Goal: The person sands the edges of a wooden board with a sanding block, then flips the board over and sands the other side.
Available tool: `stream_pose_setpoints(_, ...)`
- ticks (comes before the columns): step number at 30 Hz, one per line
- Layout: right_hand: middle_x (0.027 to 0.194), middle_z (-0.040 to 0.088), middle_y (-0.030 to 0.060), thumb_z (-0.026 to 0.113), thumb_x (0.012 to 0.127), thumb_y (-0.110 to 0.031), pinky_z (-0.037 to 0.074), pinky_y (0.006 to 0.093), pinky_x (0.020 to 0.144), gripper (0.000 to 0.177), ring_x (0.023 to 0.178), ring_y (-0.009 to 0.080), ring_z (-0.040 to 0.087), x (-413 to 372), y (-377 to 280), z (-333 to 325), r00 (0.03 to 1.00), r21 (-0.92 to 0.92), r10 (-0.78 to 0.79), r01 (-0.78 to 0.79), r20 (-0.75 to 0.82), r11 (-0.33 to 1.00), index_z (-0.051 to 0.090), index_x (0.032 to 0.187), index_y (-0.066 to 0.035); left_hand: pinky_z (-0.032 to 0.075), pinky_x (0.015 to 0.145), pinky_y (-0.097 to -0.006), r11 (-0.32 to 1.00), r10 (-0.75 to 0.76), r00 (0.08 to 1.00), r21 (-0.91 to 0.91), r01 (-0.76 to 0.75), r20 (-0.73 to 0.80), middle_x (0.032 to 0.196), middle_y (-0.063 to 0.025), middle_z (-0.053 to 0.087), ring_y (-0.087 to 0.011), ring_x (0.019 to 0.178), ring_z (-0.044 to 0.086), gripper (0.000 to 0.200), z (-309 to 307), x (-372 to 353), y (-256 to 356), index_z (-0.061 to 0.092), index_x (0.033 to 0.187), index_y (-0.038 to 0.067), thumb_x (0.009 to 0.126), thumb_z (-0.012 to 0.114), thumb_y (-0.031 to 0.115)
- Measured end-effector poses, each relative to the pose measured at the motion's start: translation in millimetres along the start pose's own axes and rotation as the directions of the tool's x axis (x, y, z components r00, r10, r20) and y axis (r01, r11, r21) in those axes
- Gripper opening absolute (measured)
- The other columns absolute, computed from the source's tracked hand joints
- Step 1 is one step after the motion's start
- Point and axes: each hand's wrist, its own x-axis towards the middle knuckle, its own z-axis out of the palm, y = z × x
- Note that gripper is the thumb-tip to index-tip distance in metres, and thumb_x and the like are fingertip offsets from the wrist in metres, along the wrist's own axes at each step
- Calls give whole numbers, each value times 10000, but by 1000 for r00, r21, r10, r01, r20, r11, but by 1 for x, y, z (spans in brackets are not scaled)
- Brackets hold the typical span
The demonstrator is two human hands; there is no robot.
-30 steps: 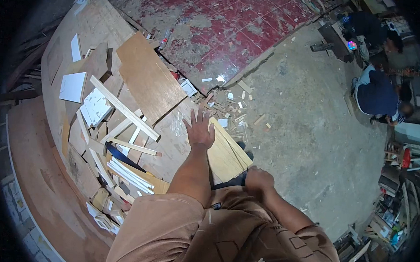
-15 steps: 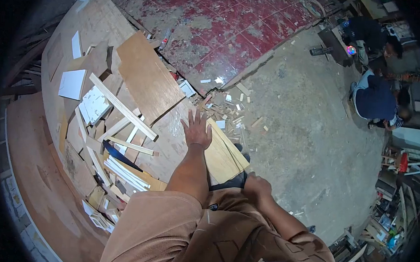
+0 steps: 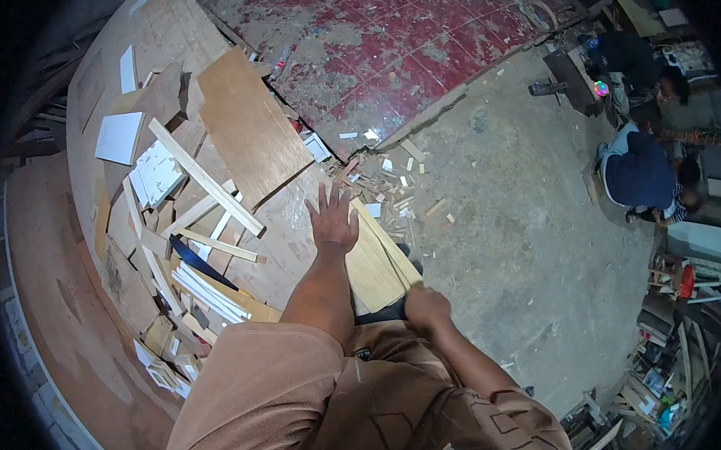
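Fingers spread, my left hand (image 3: pixel 332 220) lies flat at the left edge of a pale plywood piece (image 3: pixel 372 270). A dark slanting line runs along that piece, leaving a narrow strip (image 3: pixel 398 257) on its right side. My right hand (image 3: pixel 428 308) is closed in a fist at the near right corner of the plywood. What it grips, if anything, is hidden by the fingers. Beneath the plywood's near end something black (image 3: pixel 389 312) shows, partly covered.
On the big sheet at left lie a brown panel (image 3: pixel 248 132), wooden battens (image 3: pixel 209 180), white strips (image 3: pixel 211 295) and a blue hand saw (image 3: pixel 202 265). Offcuts (image 3: pixel 378 181) litter the concrete floor (image 3: pixel 513 232). Two people (image 3: pixel 640 169) crouch at far right.
My right fist has moved slightly up and left, closer to the plywood's near corner. My left hand keeps its place beside the piece. The whole view has shifted a little.
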Motion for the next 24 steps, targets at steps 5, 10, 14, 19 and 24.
stream_pose_setpoints(5,951,689,245,416,891,-121,549,487,745,277,878,409,687,10,-7,-2,999,17,-44,44,-24,999,629,998,20,68,1134,-652,1000,3,1000,-2,-3,29,1573,-90,221,-344,1475,84,533,-2,1,1,409,1418,137,932,442,351)
stream_pose_setpoints(10,931,690,244,490,870,-142,552,478,739,283,895,408,683,84,-34,23,996,1,-51,52,-70,999,597,1068,30,83,1128,-661,1000,4,1000,1,-4,24,1570,-93,225,-348,1473,92,530,-5,2,0,422,1409,135,925,457,348)
stream_pose_setpoints(14,917,696,234,435,886,-124,561,462,719,275,844,403,695,42,-4,20,994,18,-52,54,-100,998,644,987,23,98,1122,-669,1000,6,1000,-24,-5,24,1566,-92,233,-357,1467,110,512,-1,1,0,438,1393,141,919,471,331)
stream_pose_setpoints(19,914,694,241,438,877,-126,557,454,735,296,857,403,693,-5,2,-11,998,-27,-64,64,18,998,639,1007,49,93,1121,-672,1000,8,999,3,-8,35,1564,-82,222,-347,1469,104,524,-4,1,1,448,1400,143,931,457,376)
stream_pose_setpoints(24,904,705,199,546,826,-122,567,443,711,269,825,391,697,85,-39,15,996,-83,-83,79,-42,993,659,1036,4,107,1115,-679,999,22,999,-33,-23,-29,1554,-99,258,-371,1462,125,494,-4,0,0,451,1378,141,920,460,328)
